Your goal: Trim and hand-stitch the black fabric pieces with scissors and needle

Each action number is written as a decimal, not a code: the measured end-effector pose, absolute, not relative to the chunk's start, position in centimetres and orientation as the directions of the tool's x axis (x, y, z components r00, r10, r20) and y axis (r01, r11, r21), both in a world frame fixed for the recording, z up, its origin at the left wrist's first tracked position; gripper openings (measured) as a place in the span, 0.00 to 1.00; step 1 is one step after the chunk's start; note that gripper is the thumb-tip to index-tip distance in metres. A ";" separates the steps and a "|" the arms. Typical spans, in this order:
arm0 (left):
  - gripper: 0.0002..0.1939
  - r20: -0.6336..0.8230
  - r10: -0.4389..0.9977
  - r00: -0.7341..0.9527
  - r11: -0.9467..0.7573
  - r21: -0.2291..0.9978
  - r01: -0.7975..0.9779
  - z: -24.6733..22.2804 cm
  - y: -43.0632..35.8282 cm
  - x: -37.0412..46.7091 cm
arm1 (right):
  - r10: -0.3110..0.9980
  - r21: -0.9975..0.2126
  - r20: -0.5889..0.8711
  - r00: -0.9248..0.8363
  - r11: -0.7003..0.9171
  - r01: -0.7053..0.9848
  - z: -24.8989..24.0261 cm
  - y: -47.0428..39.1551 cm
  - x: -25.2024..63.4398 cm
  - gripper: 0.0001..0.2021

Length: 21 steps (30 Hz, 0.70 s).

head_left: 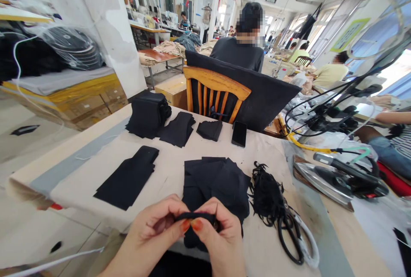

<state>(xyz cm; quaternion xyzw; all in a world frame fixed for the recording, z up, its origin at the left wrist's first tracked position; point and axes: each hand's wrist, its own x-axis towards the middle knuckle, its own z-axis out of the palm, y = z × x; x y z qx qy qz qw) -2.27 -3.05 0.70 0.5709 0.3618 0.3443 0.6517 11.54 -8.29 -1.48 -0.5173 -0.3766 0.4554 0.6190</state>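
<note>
Between both hands a narrow black fabric strip is pinched, held low in front of me. My left hand grips its left part between thumb and fingers. The right part is in my right hand, and the two thumbs nearly meet in the middle. Just beyond and below the hands lies a loose pile of black fabric pieces on the cloth-covered table. To its right, a tangle of thin black strips touches scissors with black and white handles.
Black fabric stacks and flat black pieces lie farther back and left. A phone rests near the far edge. On the right stands an iron with cables. Behind the table are a wooden chair and a seated person.
</note>
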 end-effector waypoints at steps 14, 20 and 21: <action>0.03 -0.037 0.879 0.476 0.067 0.997 -0.048 0.1 -3.2 -2.4 | 0.924 -0.975 0.127 0.362 0.182 -0.124 -2.0 -8.8 10.9 0.03; 0.13 -0.115 0.900 0.420 0.056 0.987 0.151 0.4 -3.2 -2.3 | 0.904 -0.971 0.020 0.426 0.119 -0.207 -2.9 -8.8 11.2 0.10; 0.15 -0.104 0.903 0.416 0.041 0.987 0.158 0.3 -3.3 -2.2 | 0.900 -0.970 0.008 0.435 0.113 -0.216 -3.0 -8.8 11.1 0.12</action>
